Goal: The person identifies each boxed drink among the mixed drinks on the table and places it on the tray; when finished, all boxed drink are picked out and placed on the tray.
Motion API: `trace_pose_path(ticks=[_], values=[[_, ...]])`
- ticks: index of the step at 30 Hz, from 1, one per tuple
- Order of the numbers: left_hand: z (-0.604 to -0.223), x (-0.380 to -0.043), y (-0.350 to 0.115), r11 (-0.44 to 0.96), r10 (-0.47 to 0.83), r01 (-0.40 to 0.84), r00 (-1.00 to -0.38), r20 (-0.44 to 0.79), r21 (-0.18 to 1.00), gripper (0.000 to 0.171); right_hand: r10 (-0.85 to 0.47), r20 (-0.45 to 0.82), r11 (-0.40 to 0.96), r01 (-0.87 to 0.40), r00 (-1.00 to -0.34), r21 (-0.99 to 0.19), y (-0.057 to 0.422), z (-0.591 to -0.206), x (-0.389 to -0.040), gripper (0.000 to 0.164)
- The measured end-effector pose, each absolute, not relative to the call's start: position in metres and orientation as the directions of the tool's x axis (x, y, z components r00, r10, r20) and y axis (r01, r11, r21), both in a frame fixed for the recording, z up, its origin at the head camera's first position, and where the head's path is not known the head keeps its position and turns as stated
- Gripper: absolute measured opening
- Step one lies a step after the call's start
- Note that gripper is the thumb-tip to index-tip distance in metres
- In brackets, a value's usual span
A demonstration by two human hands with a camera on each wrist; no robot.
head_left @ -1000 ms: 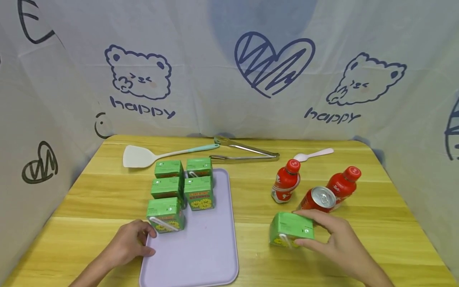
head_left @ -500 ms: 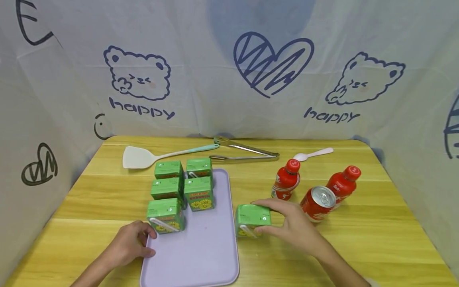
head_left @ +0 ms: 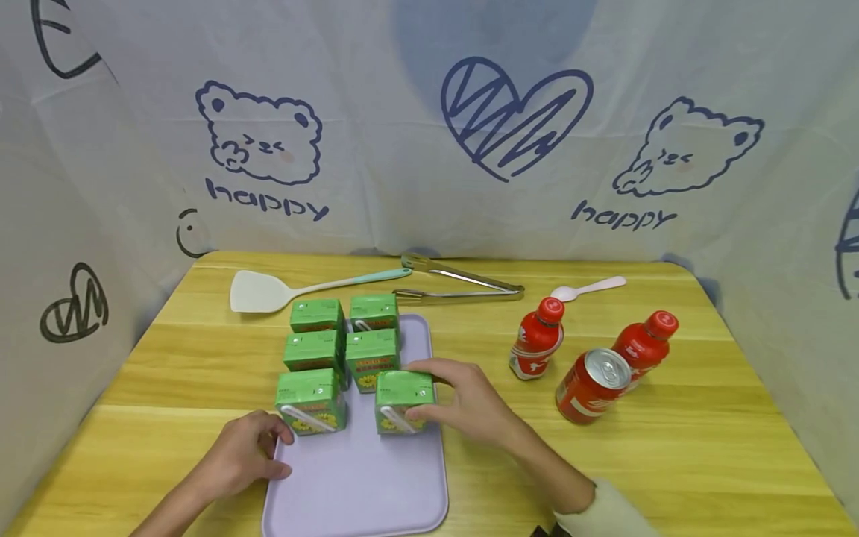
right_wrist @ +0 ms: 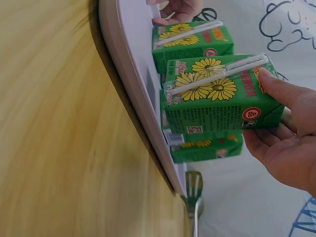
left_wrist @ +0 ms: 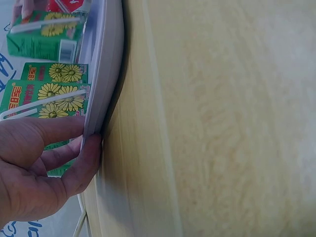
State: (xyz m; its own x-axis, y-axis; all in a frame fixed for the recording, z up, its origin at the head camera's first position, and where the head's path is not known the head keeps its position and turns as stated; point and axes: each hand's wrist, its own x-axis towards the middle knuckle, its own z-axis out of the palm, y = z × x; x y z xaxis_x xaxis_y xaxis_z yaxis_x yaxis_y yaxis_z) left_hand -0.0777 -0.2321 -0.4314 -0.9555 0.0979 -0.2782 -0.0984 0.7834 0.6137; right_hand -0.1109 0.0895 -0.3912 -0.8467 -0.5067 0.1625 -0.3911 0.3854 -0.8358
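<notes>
My right hand (head_left: 470, 403) grips a green drink carton (right_wrist: 222, 94) with yellow flowers and a straw on its front, thumb on the near side and fingers on the far side. This carton is over the right part of the lilac tray (head_left: 356, 485); whether its base touches the tray I cannot tell. Several like cartons stand on the tray in two columns, among them the front left carton (head_left: 312, 403) and one behind the held carton (head_left: 372, 350). My left hand (left_wrist: 44, 163) pinches the tray's left rim between thumb and fingers, close to the front left carton.
Right of the tray stand a red can (head_left: 590, 388) and two red bottles, one nearer (head_left: 537, 339) and one behind the can (head_left: 640, 343). Along the back lie a white spatula (head_left: 262, 293), metal tongs (head_left: 463, 287) and a pink spoon (head_left: 590, 288). A printed cloth (head_left: 376, 164) encloses the table.
My right hand has carried the drink carton leftward from beside the red can to over the tray's right part. The left hand stays at the tray's rim.
</notes>
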Motion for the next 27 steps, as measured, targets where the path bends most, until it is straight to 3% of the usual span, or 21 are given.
trace_pose_path(ticks=[9,27], values=[[-0.432,-0.077,-0.233,0.779,0.105,-0.086,-0.959,-0.264,0.621,0.035,-0.541,0.136,0.363,-0.376,-0.83,-0.852,0.063,-0.399,-0.122,0.048],[-0.428,-0.074,-0.234,0.784,0.119,-0.067,-0.96,-0.255,0.617,0.029,-0.559,0.118,0.493,-0.443,-0.821,-0.748,0.047,-0.396,-0.124,0.057]])
